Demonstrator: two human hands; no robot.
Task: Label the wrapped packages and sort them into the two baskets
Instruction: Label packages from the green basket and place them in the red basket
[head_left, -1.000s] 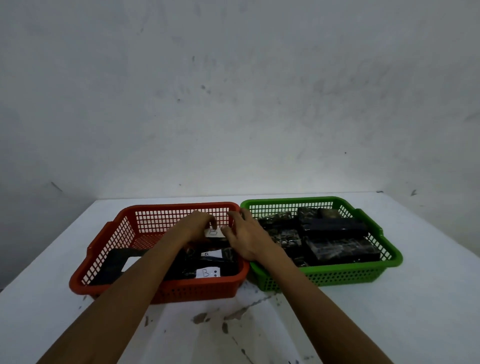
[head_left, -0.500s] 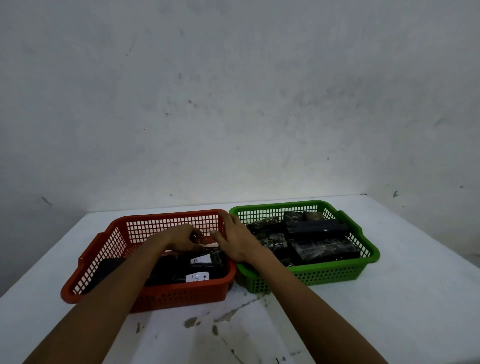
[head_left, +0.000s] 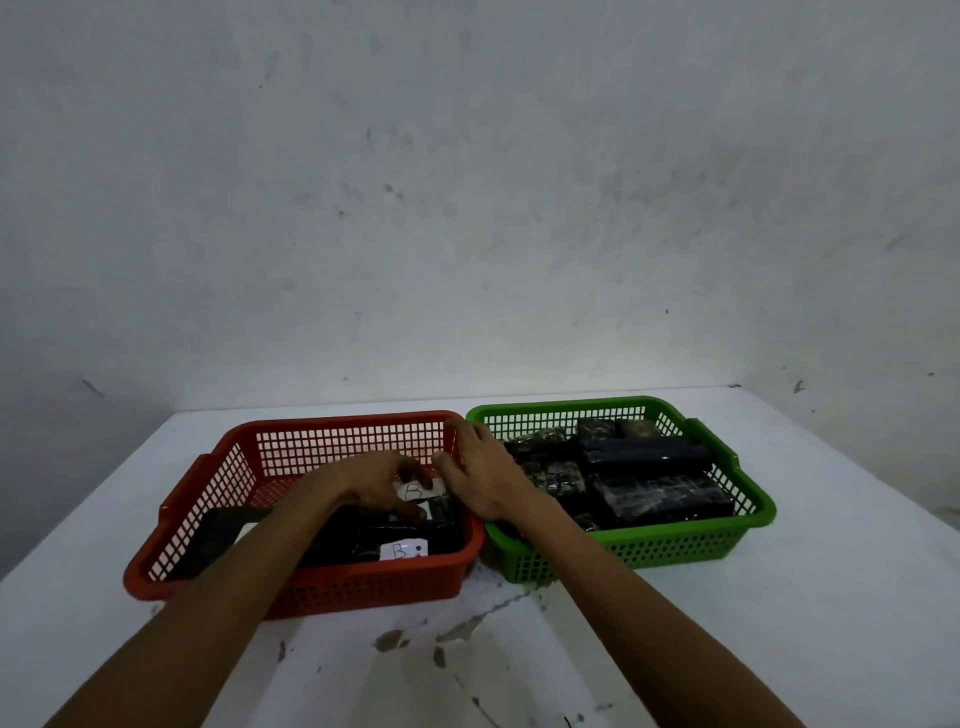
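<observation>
Package label (head_left: 418, 490) | left hand (head_left: 371, 480) pinching | right hand (head_left: 485, 470) touching

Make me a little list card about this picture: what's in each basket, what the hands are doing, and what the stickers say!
red basket: left of the green one, holds dark wrapped packages, some with white labels
green basket: dark wrapped packages, no labels visible
left hand: inside the red basket, fingers on a white label
right hand: over the red basket's right edge, fingertips at the same label
label text: looks like "B"
second label: near the front wall, also "B"
table: white, scuffed
</observation>
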